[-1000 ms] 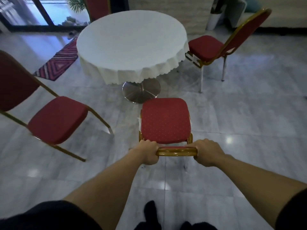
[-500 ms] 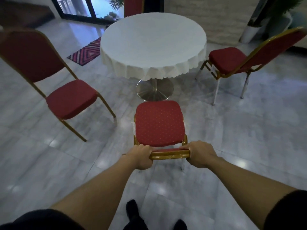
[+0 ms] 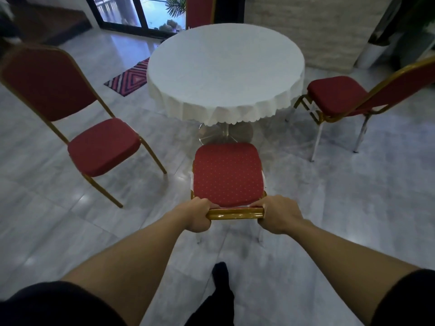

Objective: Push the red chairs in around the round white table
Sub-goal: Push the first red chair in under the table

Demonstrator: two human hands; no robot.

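From the head camera, both hands are on the near chair [image 3: 227, 175]. The left hand [image 3: 196, 216] is clenched around the left end of the gold top rail [image 3: 235, 213], and the right hand [image 3: 275, 214] grips the right end the same way, arms stretched out straight ahead. The step in hand looks like the push on this first chair, with its seat pointing squarely at the round white table [image 3: 226, 69]. The seat's front edge sits near the shiny pedestal base [image 3: 224, 135], though whether it is under the hanging cloth yet is hard to judge from this steep angle. I'd say the task is early.

The next move calls for a straight, level shove forward so the seat slides beneath the tabletop without the legs catching the base.

Two more wait. The left chair [image 3: 103, 147] stands well apart from the table and angled towards it. The right chair [image 3: 336, 95] sits closer, its seat corner just beside the cloth edge. A fourth red chair back [image 3: 200, 10] shows beyond the table's far side. Each of those needs a walk round and a fresh grip.
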